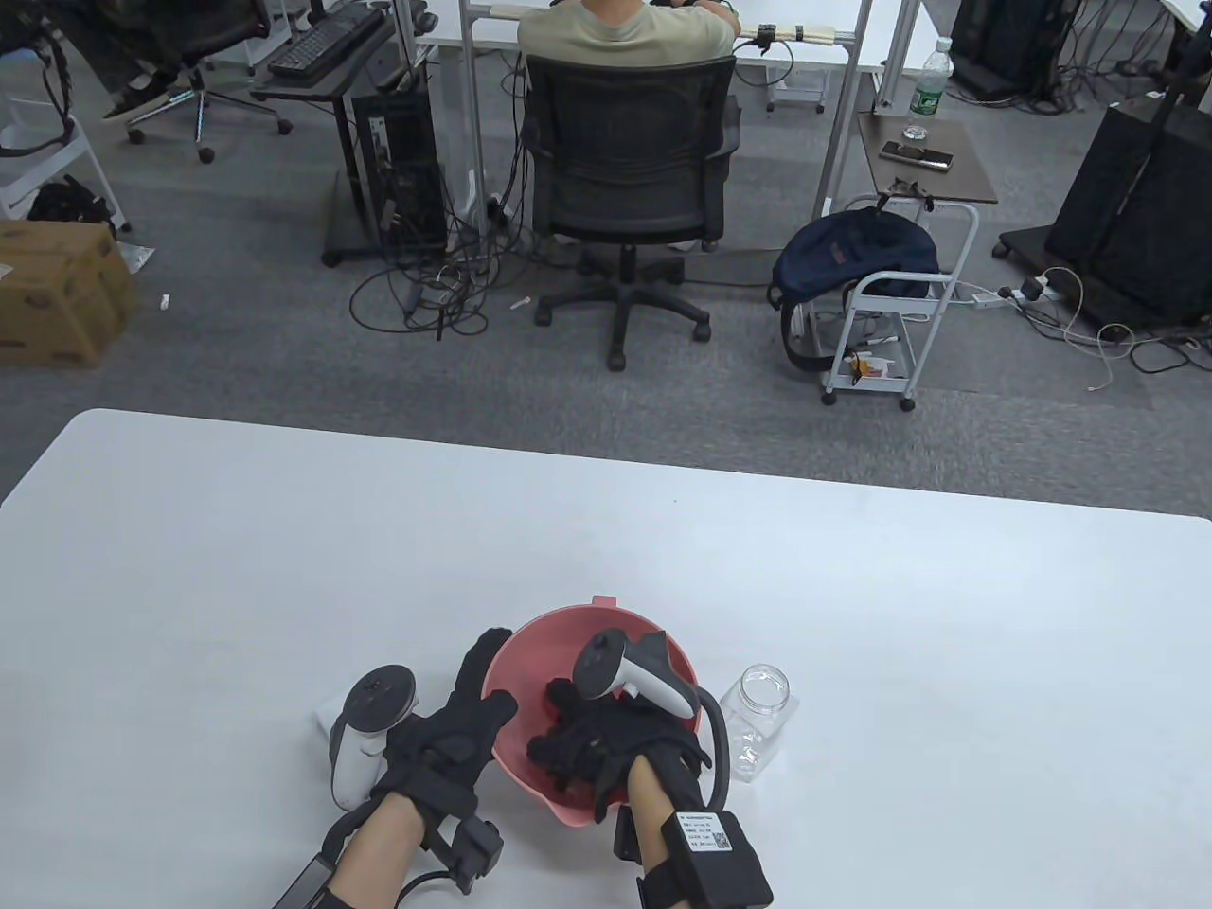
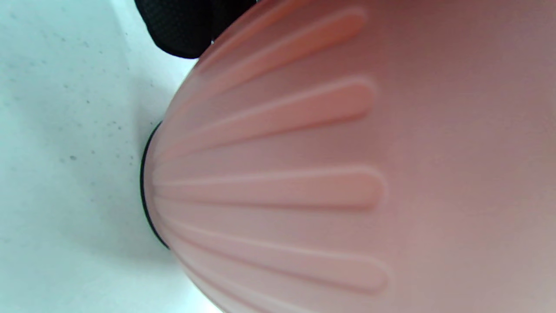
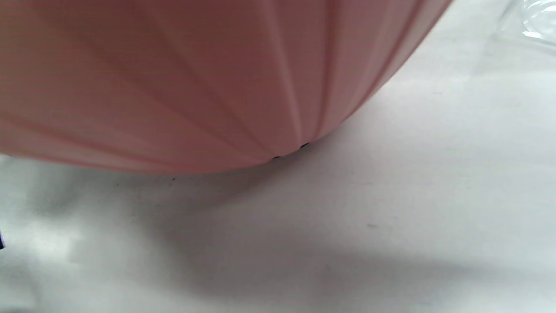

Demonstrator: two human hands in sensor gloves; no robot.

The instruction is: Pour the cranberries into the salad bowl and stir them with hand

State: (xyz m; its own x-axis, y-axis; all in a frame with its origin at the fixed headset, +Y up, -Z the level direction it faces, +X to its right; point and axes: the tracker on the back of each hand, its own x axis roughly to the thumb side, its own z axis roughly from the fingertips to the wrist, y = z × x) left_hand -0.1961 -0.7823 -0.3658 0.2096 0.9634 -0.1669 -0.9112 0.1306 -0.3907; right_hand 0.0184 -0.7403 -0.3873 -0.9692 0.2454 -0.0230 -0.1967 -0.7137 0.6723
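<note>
The pink ribbed salad bowl (image 1: 606, 620) stands near the table's front edge; its outer wall fills the left wrist view (image 2: 304, 174) and the right wrist view (image 3: 173, 87). My left hand (image 1: 488, 686) grips the bowl's left rim, thumb inside and fingers outside; a black gloved fingertip (image 2: 182, 26) shows against the wall. My right hand (image 1: 568, 720) reaches down inside the bowl, its fingers hidden under the tracker and lost in dark shapes there. I cannot tell cranberries from glove. The clear jar (image 1: 757, 720) lies empty just right of the bowl.
The jar's glass edge (image 3: 538, 17) shows at the top right of the right wrist view. A small white thing (image 1: 327, 715) lies half hidden under my left tracker. The white table (image 1: 284, 568) spreads far beyond the bowl. A person sits in an office chair (image 1: 630, 161) behind.
</note>
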